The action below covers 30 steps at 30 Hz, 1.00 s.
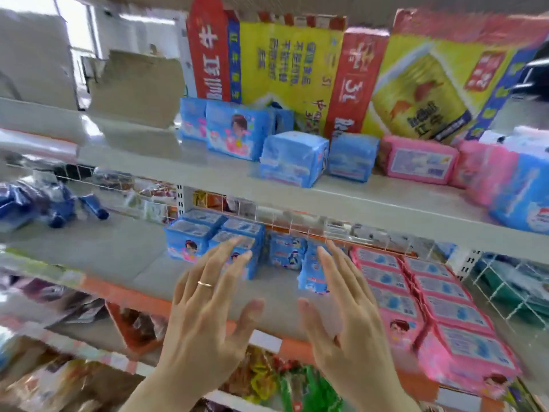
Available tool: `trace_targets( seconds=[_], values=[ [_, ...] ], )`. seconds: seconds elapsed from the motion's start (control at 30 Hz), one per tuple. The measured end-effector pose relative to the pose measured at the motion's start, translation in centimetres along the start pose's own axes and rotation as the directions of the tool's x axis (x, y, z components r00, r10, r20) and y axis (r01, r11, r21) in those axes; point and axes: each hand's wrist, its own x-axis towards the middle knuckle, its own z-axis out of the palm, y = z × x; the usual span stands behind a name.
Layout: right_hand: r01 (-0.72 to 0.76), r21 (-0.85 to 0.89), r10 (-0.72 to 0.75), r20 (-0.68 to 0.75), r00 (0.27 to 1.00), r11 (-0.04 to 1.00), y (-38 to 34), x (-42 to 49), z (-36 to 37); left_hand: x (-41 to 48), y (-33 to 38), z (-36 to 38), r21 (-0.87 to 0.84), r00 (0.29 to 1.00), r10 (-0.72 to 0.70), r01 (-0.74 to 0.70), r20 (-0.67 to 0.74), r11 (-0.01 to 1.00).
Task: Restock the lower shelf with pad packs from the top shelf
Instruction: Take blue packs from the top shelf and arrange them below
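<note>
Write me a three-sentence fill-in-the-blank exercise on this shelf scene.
The left hand and right hand are both open and hold ____.
The ring sits on the ____ hand.
On the lower shelf, the pink packs lie to the ____ of the blue packs.
Missing words: nothing; left; right.

head-worn view, facing shelves point(356, 200), close

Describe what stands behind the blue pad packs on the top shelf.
Tall red and yellow cartons stand behind the blue pad packs on the top shelf. The packs cover the cartons' lower parts, so their bases cannot be seen.
</note>
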Motion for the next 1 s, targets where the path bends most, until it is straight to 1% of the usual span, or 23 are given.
trace_targets(
  seconds=[0.07, 0.17, 0.23, 0.3, 0.43, 0.5, 0.6, 0.7, 0.8, 0.9, 1.0],
  values=[
    [0.004, 0.004, -0.004, -0.031, 1.0, 1.0, -1.4, 1.2, 0.1, 0.8, -1.1, -1.4, -0.009, 1.0, 0.014, -0.014, -0.008, 1.0],
    [0.004, -0.017, -0.005, -0.058, 0.998, 1.0, -3.1, 3.1, -0.4, 2.5, -2.0, -3.3, -0.022, 0.996, 0.082, -0.083, -0.039, 0.996],
    [0.014, -0.049, -0.016, -0.055, 0.998, 0.999, -3.7, 4.5, -0.9, 3.9, -2.4, -4.0, -0.021, 0.993, 0.11, -0.111, -0.048, 0.994],
    [0.026, -0.068, -0.029, -0.037, 0.999, 0.997, -4.0, 5.8, -1.5, 5.2, -2.5, -4.1, -0.023, 0.993, 0.106, -0.108, -0.059, 0.994],
    [0.06, -0.064, -0.061, -0.009, 0.998, 0.996, -3.7, 8.8, -2.6, 7.3, -2.5, -3.7, -0.02, 0.992, 0.104, -0.105, -0.077, 0.994],
    [0.072, -0.051, -0.072, -0.015, 0.997, 0.996, -3.1, 10.5, -2.9, 8.4, -2.9, -3.5, 0.009, 0.99, 0.12, -0.12, -0.078, 0.993],
    [0.074, 0.01, -0.074, -0.039, 0.997, 0.997, -1.8, 13.3, -3.1, 10.4, -3.8, -3.5, 0.08, 0.978, 0.164, -0.154, -0.128, 0.985],
    [0.045, 0.073, -0.04, -0.066, 0.997, 0.996, -0.9, 16.6, -2.6, 13.5, -4.6, -4.3, 0.103, 0.966, 0.185, -0.168, -0.179, 0.98],
    [0.063, 0.072, -0.061, -0.03, 0.998, 0.995, 0.0, 20.3, -2.7, 16.9, -4.7, -4.6, 0.114, 0.961, 0.159, -0.136, -0.226, 0.984],
    [0.08, 0.012, -0.081, 0.075, 0.994, 0.997, 0.7, 23.2, -3.2, 19.5, -4.6, -4.4, 0.145, 0.959, 0.163, -0.132, -0.231, 0.981],
    [0.083, -0.045, -0.075, 0.159, 0.984, 0.996, 1.7, 24.8, -3.1, 21.0, -5.0, -3.8, 0.128, 0.965, 0.124, -0.096, -0.23, 0.987]
  ],
)
